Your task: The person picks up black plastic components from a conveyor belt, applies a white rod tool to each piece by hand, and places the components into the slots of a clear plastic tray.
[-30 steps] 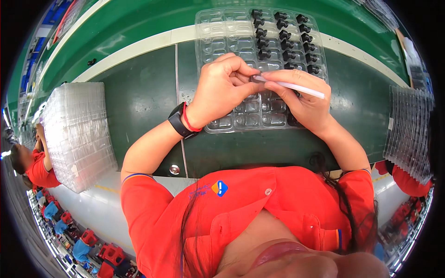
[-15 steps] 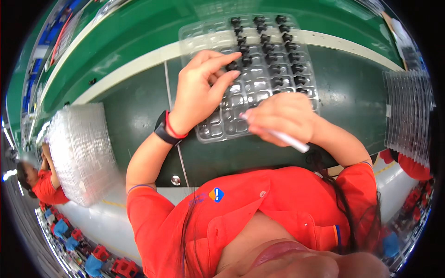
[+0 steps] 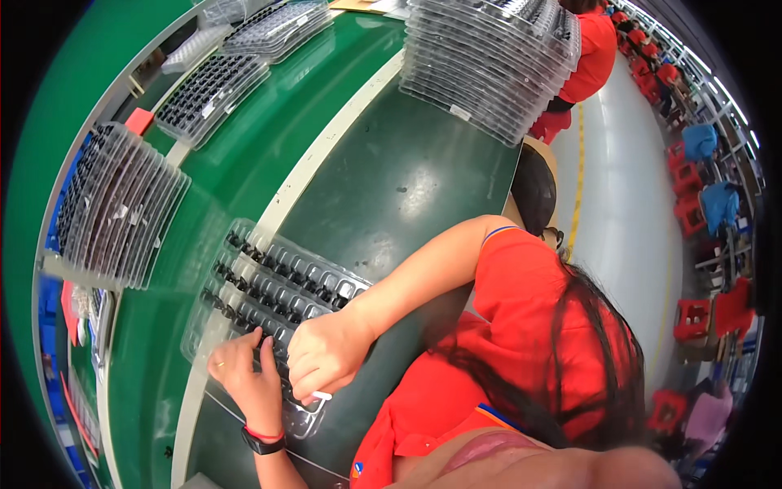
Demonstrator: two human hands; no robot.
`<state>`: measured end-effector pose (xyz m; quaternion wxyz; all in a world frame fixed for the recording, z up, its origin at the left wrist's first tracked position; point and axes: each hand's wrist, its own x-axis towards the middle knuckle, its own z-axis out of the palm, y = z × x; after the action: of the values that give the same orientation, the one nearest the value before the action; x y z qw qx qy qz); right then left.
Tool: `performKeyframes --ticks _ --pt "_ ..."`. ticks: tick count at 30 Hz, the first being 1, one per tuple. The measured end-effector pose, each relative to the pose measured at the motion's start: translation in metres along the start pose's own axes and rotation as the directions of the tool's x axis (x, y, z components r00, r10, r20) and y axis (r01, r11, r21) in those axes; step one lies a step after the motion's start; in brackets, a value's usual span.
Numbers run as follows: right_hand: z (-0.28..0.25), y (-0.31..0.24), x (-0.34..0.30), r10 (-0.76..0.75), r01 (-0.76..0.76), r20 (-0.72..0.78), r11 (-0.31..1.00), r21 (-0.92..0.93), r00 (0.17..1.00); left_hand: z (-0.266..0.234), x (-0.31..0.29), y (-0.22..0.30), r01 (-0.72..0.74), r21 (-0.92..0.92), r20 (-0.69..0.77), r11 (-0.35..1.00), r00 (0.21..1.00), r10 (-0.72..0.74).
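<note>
A clear plastic tray with rows of pockets lies at a slant in front of me, several rows filled with small black parts. My left hand, with a dark band at the wrist, is at the tray's near-left side. Its thumb and forefinger tips come close together over the pockets; whatever sits between them is too small to make out. Just right of it, my right hand is closed over the tray's near part. A slim white pen-like stick pokes out below its fingers; the rest is hidden by the hand.
A tall stack of clear trays stands at the far end of the dark table. Another stack is on the left of the green surface, with filled trays behind. A person in red is beyond the far stack.
The view has swung to the right, so the tray now appears lower left and slanted. Both hands remain over it, the right still around the white stick.
</note>
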<state>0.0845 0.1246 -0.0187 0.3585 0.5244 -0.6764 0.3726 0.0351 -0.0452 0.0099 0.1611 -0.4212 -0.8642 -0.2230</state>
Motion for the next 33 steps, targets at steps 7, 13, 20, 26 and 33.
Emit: performKeyframes --ticks 7,13,20,26,33 --pt "0.000 -0.001 0.000 -0.018 0.018 0.021 1.000 0.016 1.000 -0.024 -0.008 -0.013 0.045 0.108 -0.061 0.993 0.997 -0.039" --pt "-0.014 0.002 -0.004 0.026 -0.032 0.108 0.998 0.057 0.994 -0.032 -0.012 -0.120 0.287 0.240 -0.384 0.927 0.905 -0.181" --pt "-0.012 -0.002 0.019 0.119 -0.125 0.213 0.992 0.014 0.970 -0.009 -0.089 -0.214 0.684 0.447 -0.417 0.576 0.729 -0.542" --pt "-0.011 -0.002 0.024 0.145 -0.163 0.224 0.985 0.063 0.964 -0.022 -0.092 -0.211 0.802 0.321 -0.331 0.504 0.594 -0.733" --pt "-0.014 -0.001 0.023 0.177 -0.198 0.264 0.979 0.055 0.948 -0.050 -0.128 -0.243 0.887 0.461 -0.708 -0.001 0.368 -0.602"
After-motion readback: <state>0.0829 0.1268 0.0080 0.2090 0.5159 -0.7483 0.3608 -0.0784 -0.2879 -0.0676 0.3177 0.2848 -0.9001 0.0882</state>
